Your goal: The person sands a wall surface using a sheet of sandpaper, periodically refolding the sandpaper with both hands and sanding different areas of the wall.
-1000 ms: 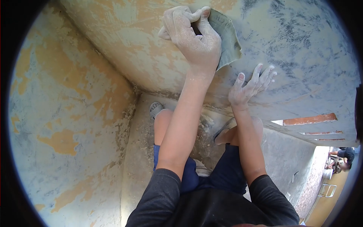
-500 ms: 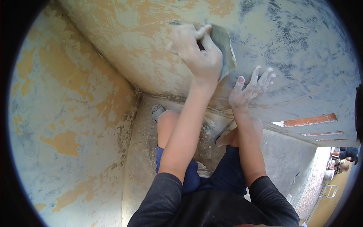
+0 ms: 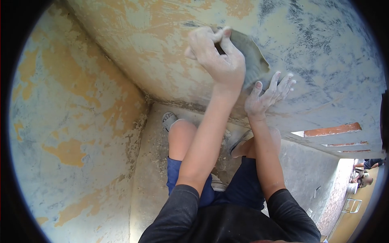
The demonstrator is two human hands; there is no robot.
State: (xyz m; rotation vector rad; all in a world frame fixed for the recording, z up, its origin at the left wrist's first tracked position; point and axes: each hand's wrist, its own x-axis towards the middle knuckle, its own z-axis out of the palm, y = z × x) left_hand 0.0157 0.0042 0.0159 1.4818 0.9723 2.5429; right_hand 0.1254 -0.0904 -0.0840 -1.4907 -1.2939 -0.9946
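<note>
My left hand [image 3: 221,60] is closed on a bent, grey-green sheet of sandpaper [image 3: 249,54]. White dust coats its fingers, and the sheet fans out to the right of the hand against the patchy wall [image 3: 162,52]. Part of the sheet is hidden behind the hand. Just right of and below it, my right hand [image 3: 269,97] rests on the same wall with its fingers spread. That hand holds nothing, and its fingertips are white with dust. The sheet's lower edge comes close to the right thumb.
A second patchy wall [image 3: 73,133] meets the first at a corner on the left. Below lies a dusty concrete floor [image 3: 152,174] with my sandalled feet on it. Slots with reddish edges [image 3: 332,129] cut the wall at right. Far right are other people [image 3: 366,172] and a metal frame [image 3: 351,205].
My left hand has moved right and slightly down along the wall with the sandpaper, closer to my right hand. The right hand has stayed in place.
</note>
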